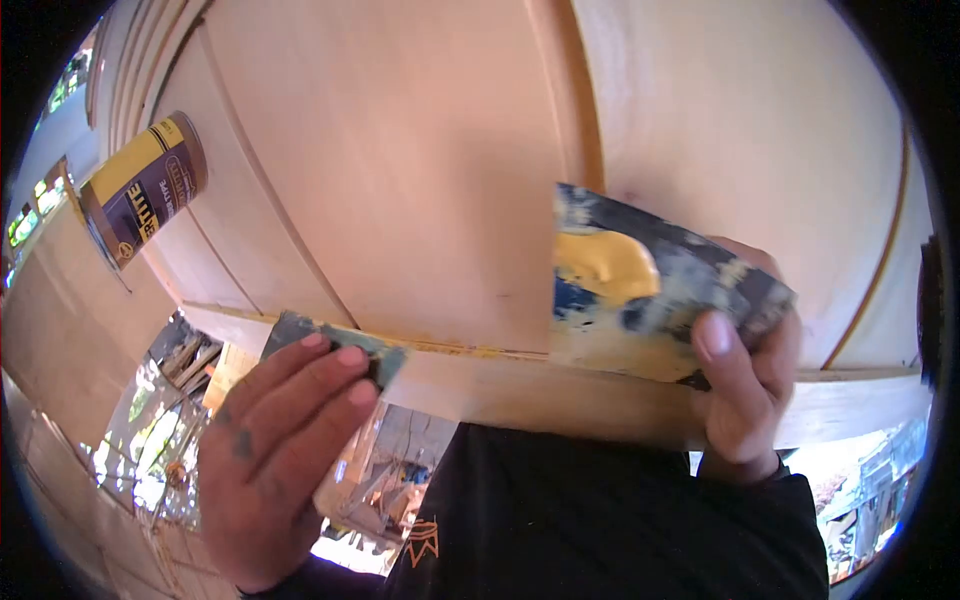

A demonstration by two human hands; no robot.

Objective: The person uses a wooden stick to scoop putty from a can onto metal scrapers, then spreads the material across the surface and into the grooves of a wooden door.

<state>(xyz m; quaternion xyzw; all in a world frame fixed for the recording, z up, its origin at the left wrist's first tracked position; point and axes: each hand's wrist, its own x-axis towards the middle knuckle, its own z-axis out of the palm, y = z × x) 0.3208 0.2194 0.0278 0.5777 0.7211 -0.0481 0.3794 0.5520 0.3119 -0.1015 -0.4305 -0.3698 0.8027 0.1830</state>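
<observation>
Head view looks at a pale wooden panel (400,170) with raised mouldings, seen at a strong tilt. Against its lower edge the left hand (280,450) presses a small putty scraper (330,340), a thin, grey-green smeared blade whose edge lies along the yellowish seam of the panel. Four fingers lie flat over the blade, fingertips (345,358) on its back, and the back of the hand faces the camera, flecked with dark stains; this hand is clamped on the scraper.

To the right, the right hand (745,390) grips a wider flat blade (650,290), dark and crusted with dried filler, carrying a fat dab of yellow putty (605,265) near its upper left. It sits tilted in front of the panel, just above the same lower edge, and the thumb lies across its near face with the remaining fingers curled behind it. Both blades are well apart from each other, one at each side of the seam.

Upper left, a brown and yellow can (145,190) stands on the wood. A black sleeve (760,520) covers the right wrist.
</observation>
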